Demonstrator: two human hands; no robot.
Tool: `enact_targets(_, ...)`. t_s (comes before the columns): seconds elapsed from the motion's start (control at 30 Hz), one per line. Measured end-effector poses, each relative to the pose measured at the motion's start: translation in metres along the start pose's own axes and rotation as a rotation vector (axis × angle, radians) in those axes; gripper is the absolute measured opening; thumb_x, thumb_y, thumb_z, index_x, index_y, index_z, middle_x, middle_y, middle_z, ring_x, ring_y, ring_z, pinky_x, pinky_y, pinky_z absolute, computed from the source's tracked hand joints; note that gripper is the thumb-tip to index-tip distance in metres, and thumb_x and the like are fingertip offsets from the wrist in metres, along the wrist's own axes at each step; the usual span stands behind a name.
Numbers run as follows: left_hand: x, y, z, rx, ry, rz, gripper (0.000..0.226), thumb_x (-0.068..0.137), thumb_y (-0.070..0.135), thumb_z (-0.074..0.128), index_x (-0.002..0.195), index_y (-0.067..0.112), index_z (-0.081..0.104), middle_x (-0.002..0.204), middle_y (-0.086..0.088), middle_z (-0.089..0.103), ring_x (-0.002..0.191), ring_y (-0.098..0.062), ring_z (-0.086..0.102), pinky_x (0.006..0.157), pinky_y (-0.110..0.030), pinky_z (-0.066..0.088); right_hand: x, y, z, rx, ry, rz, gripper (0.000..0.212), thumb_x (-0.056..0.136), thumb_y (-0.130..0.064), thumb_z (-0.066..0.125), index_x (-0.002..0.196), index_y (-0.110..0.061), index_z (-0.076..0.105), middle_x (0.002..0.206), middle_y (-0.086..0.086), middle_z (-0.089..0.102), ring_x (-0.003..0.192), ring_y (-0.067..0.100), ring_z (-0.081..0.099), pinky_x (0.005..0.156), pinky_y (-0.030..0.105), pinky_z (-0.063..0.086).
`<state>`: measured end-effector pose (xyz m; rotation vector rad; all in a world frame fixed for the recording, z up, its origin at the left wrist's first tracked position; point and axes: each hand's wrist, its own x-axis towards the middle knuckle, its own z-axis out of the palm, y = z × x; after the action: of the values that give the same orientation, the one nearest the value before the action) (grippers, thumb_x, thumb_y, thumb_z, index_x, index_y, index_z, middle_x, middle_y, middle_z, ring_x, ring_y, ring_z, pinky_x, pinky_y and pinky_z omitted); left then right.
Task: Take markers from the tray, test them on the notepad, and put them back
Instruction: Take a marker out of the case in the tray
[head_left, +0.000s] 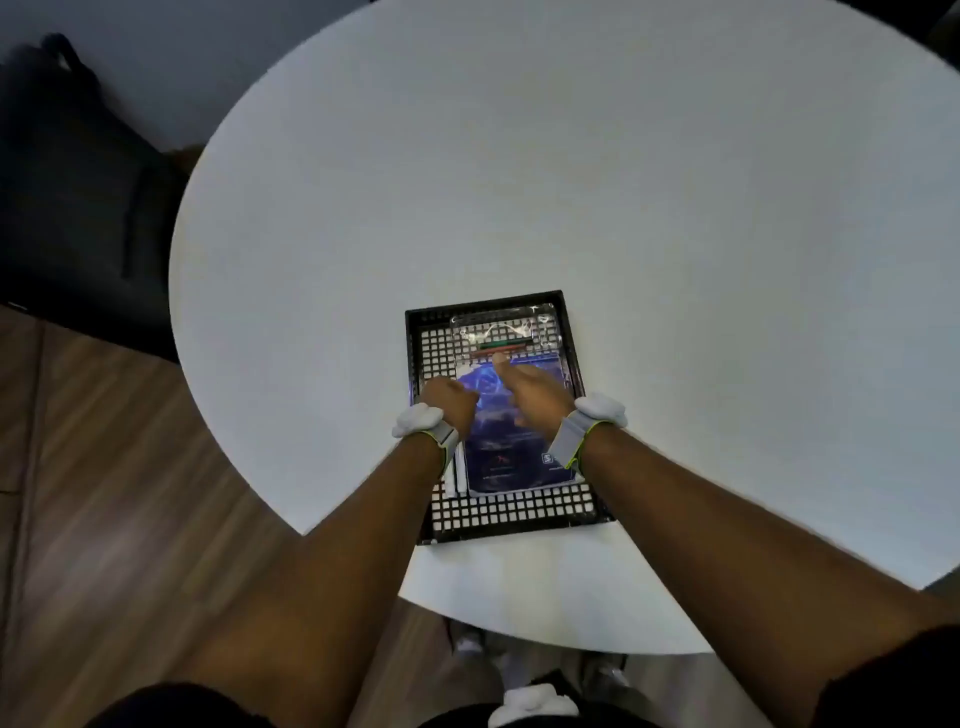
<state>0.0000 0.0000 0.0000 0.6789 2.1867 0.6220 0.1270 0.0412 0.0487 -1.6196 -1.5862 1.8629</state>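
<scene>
A black mesh tray (431, 332) sits on the white round table (571, 182) near its front edge. Inside lies a notepad (519, 462) with a blue cover. Beyond it, a clear plastic pouch (498, 325) holds a green marker and a red marker (506, 347). My right hand (535, 392) hovers over the notepad, one finger stretched out and touching the pouch by the red marker. My left hand (449, 397) is curled at the notepad's left edge; whether it grips anything is hidden. Two white sticks (454, 475) lie along the notepad's left side.
A dark chair (78, 208) stands at the left, beyond the table edge. Wooden floor (104, 493) shows below left. Both wrists carry white sensor bands. The table's front edge is close to my body.
</scene>
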Motion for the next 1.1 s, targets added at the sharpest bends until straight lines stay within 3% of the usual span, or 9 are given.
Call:
enact_targets(0.13, 0.001, -0.015, 0.001, 0.3, 0.003, 0.031, 0.013, 0.08, 0.019, 0.063, 0.083, 0.007, 0.065, 0.085, -0.014, 0.066, 0.085, -0.031, 0.067, 0.065, -0.028, 0.046, 0.002, 0.019, 0.007, -0.078, 0.007, 0.004, 0.069, 0.097, -0.053, 0.043, 0.116, 0.012, 0.055, 0.096, 0.02, 0.056, 0.097, 0.041, 0.058, 0.1, 0.061, 0.044)
enact_targets(0.27, 0.01, -0.023, 0.011, 0.403, 0.003, 0.065, 0.025, 0.086, 0.014, 0.06, 0.106, -0.001, 0.059, 0.111, -0.021, 0.066, 0.102, -0.035, 0.065, 0.081, -0.034, 0.052, 0.004, 0.031, 0.009, -0.087, -0.006, 0.007, 0.054, 0.097, -0.049, 0.046, 0.112, 0.001, 0.063, 0.106, 0.02, 0.063, 0.108, 0.041, 0.059, 0.098, 0.056, 0.048)
enact_targets(0.37, 0.009, -0.02, 0.009, 0.397, 0.004, 0.076, 0.014, 0.085, 0.016, 0.062, 0.092, 0.003, 0.06, 0.105, -0.021, 0.068, 0.096, -0.034, 0.067, 0.072, -0.031, 0.05, 0.007, 0.037, 0.009, -0.085, 0.009, -0.007, 0.052, 0.097, -0.04, 0.052, 0.112, 0.008, 0.06, 0.109, 0.03, 0.063, 0.108, 0.047, 0.058, 0.092, 0.057, 0.049)
enact_targets(0.5, 0.005, 0.003, -0.001, 0.352, 0.001, 0.031, 0.026, 0.081, 0.015, 0.063, 0.06, 0.01, 0.047, 0.075, -0.013, 0.06, 0.069, -0.027, 0.06, 0.061, -0.027, 0.043, 0.01, 0.032, 0.005, -0.151, 0.013, -0.005, 0.043, 0.087, -0.032, 0.068, 0.12, -0.006, 0.062, 0.123, 0.012, 0.065, 0.108, 0.032, 0.063, 0.095, 0.05, 0.053)
enact_targets(0.57, 0.003, 0.021, -0.009, 0.281, -0.005, -0.002, 0.035, 0.082, 0.017, 0.064, 0.057, 0.014, 0.039, 0.076, -0.011, 0.054, 0.07, -0.025, 0.052, 0.064, -0.03, 0.042, 0.006, 0.024, 0.001, -0.174, -0.019, -0.024, 0.046, 0.081, -0.028, 0.076, 0.12, -0.009, 0.061, 0.121, 0.011, 0.066, 0.107, 0.03, 0.063, 0.094, 0.047, 0.052)
enact_targets(0.67, -0.002, 0.049, -0.016, 0.015, -0.101, -0.004, 0.028, 0.076, 0.024, 0.075, 0.063, 0.01, 0.054, 0.077, -0.014, 0.063, 0.07, -0.029, 0.06, 0.072, -0.039, 0.056, 0.0, 0.01, -0.007, -0.229, 0.017, -0.082, 0.049, 0.073, -0.032, 0.082, 0.111, -0.011, 0.059, 0.106, 0.009, 0.067, 0.096, 0.029, 0.063, 0.081, 0.04, 0.05)
enact_targets(0.8, -0.014, 0.071, -0.02, -0.34, -0.217, -0.01, 0.034, 0.075, 0.023, 0.082, 0.064, 0.012, 0.052, 0.066, -0.014, 0.055, 0.054, -0.026, 0.056, 0.053, -0.034, 0.052, -0.003, -0.007, -0.023, -0.185, 0.181, -0.14, 0.035, 0.069, -0.031, 0.084, 0.086, -0.016, 0.057, 0.077, 0.002, 0.062, 0.071, 0.022, 0.058, 0.056, 0.029, 0.04)
enact_targets(0.97, -0.022, 0.087, -0.012, -0.617, -0.322, -0.018, 0.025, 0.084, 0.004, 0.073, 0.068, 0.009, 0.054, 0.068, -0.012, 0.058, 0.048, -0.018, 0.061, 0.049, -0.026, 0.056, -0.004, -0.016, -0.04, -0.218, 0.249, -0.139, 0.012, 0.078, -0.025, 0.068, 0.071, -0.023, 0.059, 0.079, 0.008, 0.07, 0.076, 0.034, 0.067, 0.073, 0.045, 0.056)
enact_targets(1.1, -0.025, 0.093, 0.0, -0.672, -0.308, 0.012, 0.011, 0.087, -0.005, 0.065, 0.079, 0.002, 0.066, 0.075, -0.013, 0.064, 0.063, -0.021, 0.063, 0.072, -0.033, 0.059, -0.01, -0.018, -0.049, -0.258, 0.217, -0.159, 0.02, 0.093, -0.017, 0.051, 0.076, -0.013, 0.062, 0.08, 0.01, 0.061, 0.077, 0.033, 0.057, 0.067, 0.035, 0.041)
